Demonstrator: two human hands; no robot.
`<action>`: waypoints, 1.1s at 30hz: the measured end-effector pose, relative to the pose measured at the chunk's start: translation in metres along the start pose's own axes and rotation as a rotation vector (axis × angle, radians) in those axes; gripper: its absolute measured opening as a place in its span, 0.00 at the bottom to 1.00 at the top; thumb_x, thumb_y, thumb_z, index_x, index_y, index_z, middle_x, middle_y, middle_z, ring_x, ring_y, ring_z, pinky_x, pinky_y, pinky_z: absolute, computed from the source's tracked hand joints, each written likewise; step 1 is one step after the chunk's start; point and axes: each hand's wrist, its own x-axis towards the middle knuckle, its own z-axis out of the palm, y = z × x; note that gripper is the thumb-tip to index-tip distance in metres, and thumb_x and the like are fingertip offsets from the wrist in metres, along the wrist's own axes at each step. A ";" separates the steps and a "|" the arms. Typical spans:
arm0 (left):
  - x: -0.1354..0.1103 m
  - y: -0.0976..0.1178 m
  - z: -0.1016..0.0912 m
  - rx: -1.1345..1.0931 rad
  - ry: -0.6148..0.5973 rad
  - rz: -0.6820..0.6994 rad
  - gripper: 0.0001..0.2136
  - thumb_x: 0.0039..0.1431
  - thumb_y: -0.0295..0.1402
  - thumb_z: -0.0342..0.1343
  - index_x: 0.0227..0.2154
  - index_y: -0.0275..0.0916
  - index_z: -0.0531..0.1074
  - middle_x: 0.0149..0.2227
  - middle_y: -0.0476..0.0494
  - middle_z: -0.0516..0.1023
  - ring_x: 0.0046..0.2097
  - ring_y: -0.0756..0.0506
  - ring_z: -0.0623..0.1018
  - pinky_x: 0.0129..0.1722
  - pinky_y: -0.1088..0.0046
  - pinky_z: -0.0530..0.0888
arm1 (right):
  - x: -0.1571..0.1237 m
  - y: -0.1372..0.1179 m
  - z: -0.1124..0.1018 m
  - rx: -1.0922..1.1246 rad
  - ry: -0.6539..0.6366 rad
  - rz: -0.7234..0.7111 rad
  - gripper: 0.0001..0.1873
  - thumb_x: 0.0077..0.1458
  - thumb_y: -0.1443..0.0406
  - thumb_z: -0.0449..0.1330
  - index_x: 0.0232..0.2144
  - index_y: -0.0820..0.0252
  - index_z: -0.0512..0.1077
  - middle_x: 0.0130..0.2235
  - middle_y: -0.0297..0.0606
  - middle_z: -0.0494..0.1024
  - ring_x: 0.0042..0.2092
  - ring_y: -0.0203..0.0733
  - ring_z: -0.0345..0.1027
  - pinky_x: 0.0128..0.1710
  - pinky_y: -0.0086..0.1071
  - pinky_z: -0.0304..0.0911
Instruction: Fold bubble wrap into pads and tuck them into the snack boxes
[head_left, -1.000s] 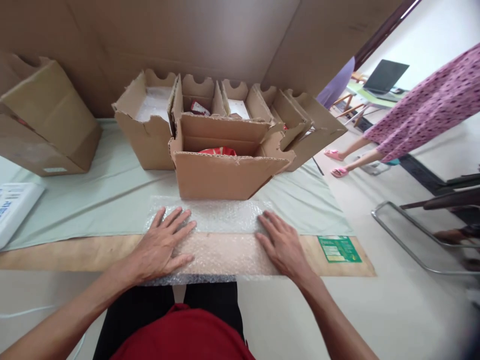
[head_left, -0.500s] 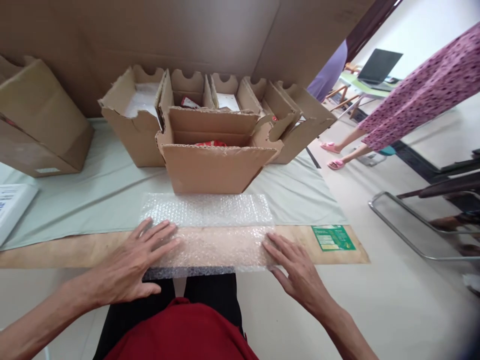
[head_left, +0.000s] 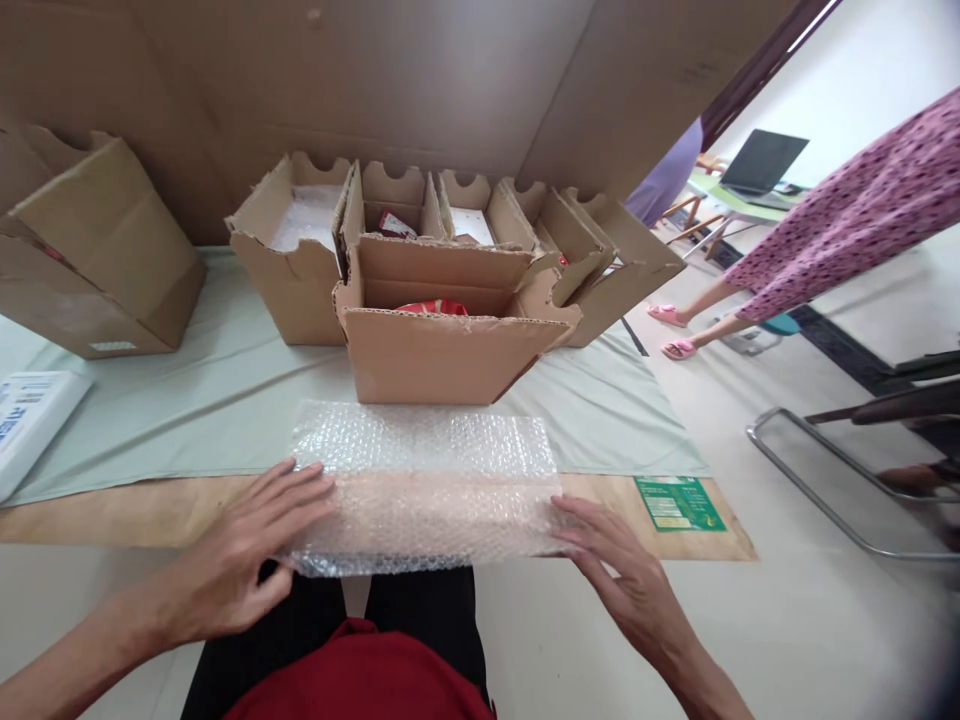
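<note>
A clear sheet of bubble wrap [head_left: 427,500] lies across the front edge of the table, its near edge hanging slightly over. My left hand [head_left: 251,545] rests on its left end, fingers stretched out over the sheet and thumb bent below them near the front edge. At the right end, my right hand [head_left: 611,550] touches the sheet with its fingertips, fingers extended and thumb apart. Just behind the wrap stands an open cardboard bin [head_left: 457,355] with something red inside.
Several cardboard bins [head_left: 307,290] stand in a row behind, against a tall cardboard panel [head_left: 420,90]. Another carton [head_left: 112,250] and a white box [head_left: 37,420] are at left. A green label [head_left: 679,503] lies on the wooden edge. To the right are a person's legs [head_left: 847,220] and a metal-framed chair [head_left: 817,510].
Both hands have shifted slightly toward the body, and the near edge of the bubble wrap sits a little lower. The view has also tilted, so everything appears lower.
</note>
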 end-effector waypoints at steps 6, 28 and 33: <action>0.021 -0.005 -0.022 -0.240 0.108 -0.616 0.11 0.61 0.44 0.55 0.36 0.46 0.79 0.38 0.48 0.85 0.41 0.40 0.84 0.40 0.67 0.81 | 0.032 -0.011 -0.015 0.212 0.147 0.402 0.16 0.62 0.53 0.60 0.30 0.55 0.79 0.32 0.39 0.83 0.34 0.46 0.78 0.35 0.35 0.73; 0.083 -0.028 -0.021 0.196 -0.119 -0.813 0.17 0.59 0.48 0.49 0.36 0.41 0.75 0.42 0.40 0.76 0.36 0.40 0.78 0.34 0.65 0.69 | 0.092 0.049 0.016 -0.214 -0.059 0.399 0.19 0.56 0.48 0.57 0.34 0.56 0.75 0.36 0.41 0.78 0.31 0.45 0.71 0.31 0.37 0.64; 0.075 -0.022 -0.021 0.106 -0.017 -0.747 0.12 0.57 0.43 0.48 0.27 0.42 0.69 0.34 0.45 0.75 0.30 0.44 0.74 0.32 0.67 0.68 | 0.091 0.025 0.003 -0.051 -0.097 0.375 0.14 0.55 0.52 0.57 0.24 0.54 0.68 0.25 0.35 0.74 0.27 0.44 0.68 0.27 0.35 0.63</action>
